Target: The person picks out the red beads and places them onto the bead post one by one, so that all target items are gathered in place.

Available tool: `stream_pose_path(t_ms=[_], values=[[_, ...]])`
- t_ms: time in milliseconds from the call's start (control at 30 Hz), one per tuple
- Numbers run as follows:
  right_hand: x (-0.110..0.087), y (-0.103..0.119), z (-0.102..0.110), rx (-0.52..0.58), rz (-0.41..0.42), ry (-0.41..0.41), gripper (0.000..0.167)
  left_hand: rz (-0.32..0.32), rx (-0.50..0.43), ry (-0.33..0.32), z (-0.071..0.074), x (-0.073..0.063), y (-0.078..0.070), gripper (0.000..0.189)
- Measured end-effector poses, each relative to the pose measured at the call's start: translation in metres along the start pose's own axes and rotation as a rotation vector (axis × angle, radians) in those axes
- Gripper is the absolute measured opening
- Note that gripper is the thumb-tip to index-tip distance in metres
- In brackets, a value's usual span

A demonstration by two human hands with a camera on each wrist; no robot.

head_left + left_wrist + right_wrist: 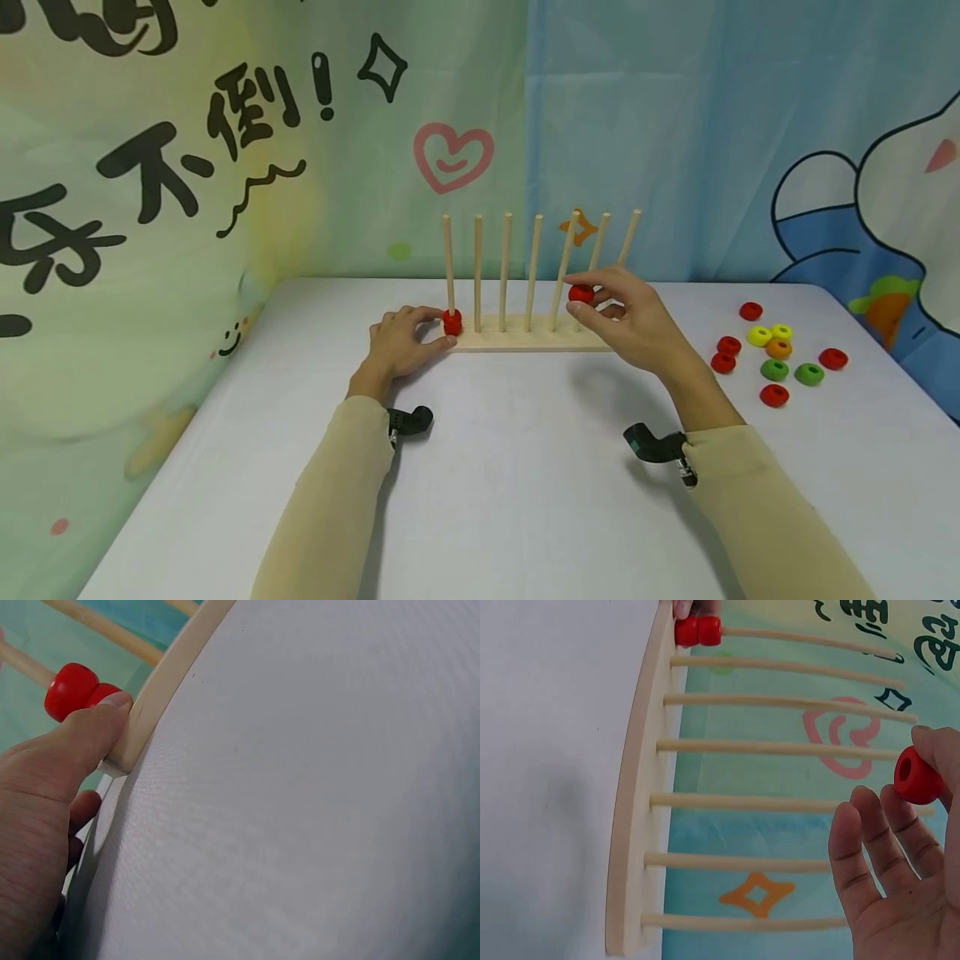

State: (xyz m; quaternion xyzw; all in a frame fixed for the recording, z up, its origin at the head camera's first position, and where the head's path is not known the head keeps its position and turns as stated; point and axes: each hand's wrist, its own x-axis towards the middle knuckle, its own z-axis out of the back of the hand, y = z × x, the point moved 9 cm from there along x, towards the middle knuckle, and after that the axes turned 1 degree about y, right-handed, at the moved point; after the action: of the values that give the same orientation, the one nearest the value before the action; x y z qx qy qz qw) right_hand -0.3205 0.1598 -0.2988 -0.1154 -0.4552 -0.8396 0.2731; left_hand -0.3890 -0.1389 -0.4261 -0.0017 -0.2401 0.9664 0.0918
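A wooden rack (525, 342) with a row of upright pegs stands at the far side of the table. Two red beads (697, 631) are stacked at the foot of its leftmost peg. My left hand (399, 343) grips the left end of the base, its thumb (97, 731) beside the lower bead and partly covering it; some fingers are hidden behind. Between thumb and index finger, my right hand (633, 321) pinches another red bead (919, 776), its hole showing. That bead is held in front of the right-hand pegs, off any peg, with the other fingers spread loosely.
Loose beads lie on the right of the white table (517, 475): several red ones (774, 395), two yellow ones (759, 336), an orange one (778, 348) and two green ones (809, 374). A printed curtain (637, 125) hangs behind the table.
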Motion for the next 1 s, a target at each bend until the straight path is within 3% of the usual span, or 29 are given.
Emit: stream_pose_path(t_ms=[300, 400, 700, 833, 1000], values=[[0.009, 0.048, -0.008, 0.001, 0.059, 0.002, 0.033, -0.001, 0.004, 0.002, 0.000, 0.000, 0.001, 0.063], [0.014, 0.049, -0.012, 0.039, 0.079, 0.003, 0.033, 0.000, 0.004, 0.000, 0.000, 0.000, 0.002, 0.063], [0.028, 0.023, -0.027, 0.074, 0.069, 0.003, 0.033, 0.000, -0.007, -0.005, -0.002, 0.001, 0.003, 0.062], [0.034, 0.030, -0.032, 0.078, 0.067, 0.005, 0.032, -0.005, -0.008, -0.008, -0.001, 0.001, 0.002, 0.062], [0.039, 0.062, -0.038, 0.069, 0.114, 0.007, 0.033, -0.003, -0.012, -0.001, 0.000, 0.000, 0.001, 0.061]])
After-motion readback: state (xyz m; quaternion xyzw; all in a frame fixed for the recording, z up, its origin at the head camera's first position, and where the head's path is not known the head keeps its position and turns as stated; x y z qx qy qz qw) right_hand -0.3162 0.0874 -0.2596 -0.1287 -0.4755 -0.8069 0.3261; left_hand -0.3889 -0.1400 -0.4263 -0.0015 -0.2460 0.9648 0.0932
